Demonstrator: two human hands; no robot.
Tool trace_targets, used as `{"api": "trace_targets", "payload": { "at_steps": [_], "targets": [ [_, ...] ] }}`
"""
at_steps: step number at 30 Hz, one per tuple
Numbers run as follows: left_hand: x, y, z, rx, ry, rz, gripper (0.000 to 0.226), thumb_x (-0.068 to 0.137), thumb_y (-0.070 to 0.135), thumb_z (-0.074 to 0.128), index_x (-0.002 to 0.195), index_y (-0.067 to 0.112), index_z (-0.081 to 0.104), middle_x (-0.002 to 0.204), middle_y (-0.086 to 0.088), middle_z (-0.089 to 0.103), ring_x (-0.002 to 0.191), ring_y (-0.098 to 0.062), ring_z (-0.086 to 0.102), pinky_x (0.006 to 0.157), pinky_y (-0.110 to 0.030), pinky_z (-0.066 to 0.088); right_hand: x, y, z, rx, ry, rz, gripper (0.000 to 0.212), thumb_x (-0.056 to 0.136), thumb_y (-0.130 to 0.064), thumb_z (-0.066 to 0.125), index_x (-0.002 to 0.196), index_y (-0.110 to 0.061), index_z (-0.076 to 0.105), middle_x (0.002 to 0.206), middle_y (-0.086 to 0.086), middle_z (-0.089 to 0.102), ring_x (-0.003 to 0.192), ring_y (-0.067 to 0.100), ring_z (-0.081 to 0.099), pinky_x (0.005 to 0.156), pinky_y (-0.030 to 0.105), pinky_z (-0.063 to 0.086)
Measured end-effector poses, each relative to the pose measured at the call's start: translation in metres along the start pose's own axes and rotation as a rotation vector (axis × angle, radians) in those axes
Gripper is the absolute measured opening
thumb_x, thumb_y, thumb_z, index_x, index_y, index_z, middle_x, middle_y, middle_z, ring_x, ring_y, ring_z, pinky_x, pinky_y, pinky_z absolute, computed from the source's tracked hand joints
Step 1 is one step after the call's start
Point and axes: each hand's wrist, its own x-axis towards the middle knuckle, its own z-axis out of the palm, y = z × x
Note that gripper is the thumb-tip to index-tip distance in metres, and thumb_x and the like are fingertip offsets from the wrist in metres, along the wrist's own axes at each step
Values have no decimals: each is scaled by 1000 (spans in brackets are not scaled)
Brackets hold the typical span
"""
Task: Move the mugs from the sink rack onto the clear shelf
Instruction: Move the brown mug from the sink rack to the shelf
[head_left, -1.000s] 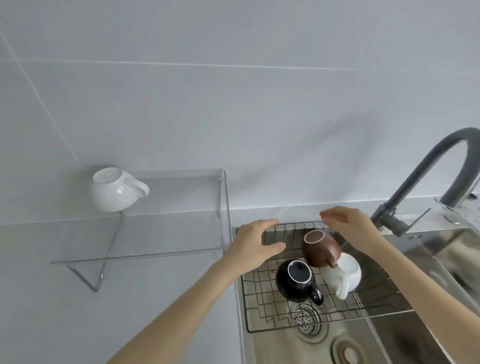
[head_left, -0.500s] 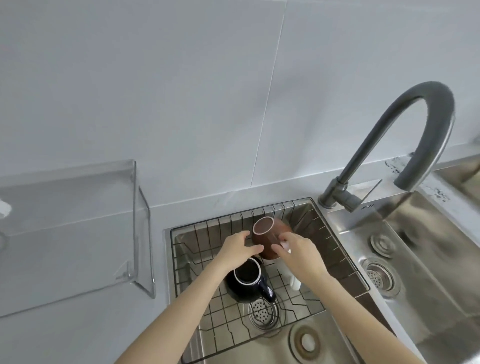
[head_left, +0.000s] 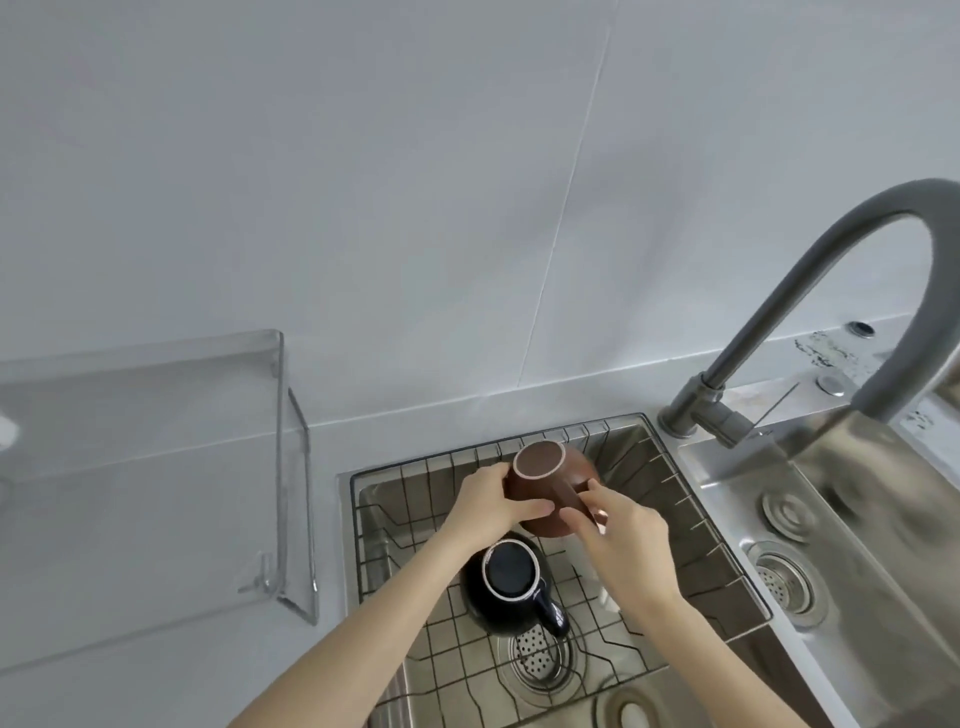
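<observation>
Two hands of mine meet around a brown mug (head_left: 550, 486) just right of the frame's centre, above the wire rack (head_left: 649, 499) that sits inside the steel sink (head_left: 379, 499). My left hand (head_left: 493, 501) wraps the mug's left side, thumb lying across its lower body and fingers curled behind it. My right hand (head_left: 618, 527) closes on the mug from the right, fingertips pinching at what looks like the handle, though my fingers hide most of it. The mug is tilted, its pale-rimmed mouth facing up and toward the wall at the top of the frame.

Below the brown mug, toward lower centre, a dark blue mug (head_left: 511, 579) rests on the rack with its mouth facing up and its handle pointing to the lower right, near the round drain strainer (head_left: 535, 652) under the wires. Something white shows in slivers beneath my right wrist; I cannot tell what it is.

At the left of the frame the clear shelf (head_left: 156, 374) stands on the grey counter (head_left: 322, 457), well apart from the mug I hold. A small white shape sits at its far left edge, cut off by the frame. At the right, a grey curved tap (head_left: 769, 332) arches over a second sink basin (head_left: 841, 519).
</observation>
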Motion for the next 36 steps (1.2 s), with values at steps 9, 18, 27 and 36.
{"api": "trace_targets", "payload": {
  "at_steps": [9, 18, 27, 36],
  "targets": [
    [-99, 78, -95, 11, 415, 231, 52, 67, 30, 76, 113, 15, 57, 107, 2, 66, 98, -15, 60, 87, -26, 48, -26, -118, -54, 275, 84, -241, 17, 79, -19, 67, 95, -13, 70, 118, 2, 67, 82, 19, 67, 70, 21, 45],
    [-228, 49, -203, -125, 773, 231, 36, 64, 19, 78, 97, 21, 63, 93, 3, 71, 91, -13, 65, 79, -21, 49, -88, -247, -5, 503, -117, -461, 11, 78, -16, 68, 89, -16, 71, 122, 2, 65, 85, 22, 68, 78, 22, 50],
    [-304, -25, -272, -53, 995, 40, 36, 63, 20, 79, 96, 20, 65, 89, 2, 71, 84, -14, 64, 67, -15, 43, -136, -323, 83, 603, -426, -465, 12, 77, -15, 66, 86, -20, 73, 115, 0, 68, 76, 28, 69, 80, 39, 54],
    [-307, -54, -281, 32, 1029, -81, 43, 65, 20, 77, 105, 18, 62, 92, 1, 68, 85, -17, 60, 67, -15, 39, -135, -330, 124, 589, -534, -443, 12, 77, -15, 66, 85, -19, 73, 112, 0, 71, 81, 9, 67, 83, 41, 55]
  ]
}}
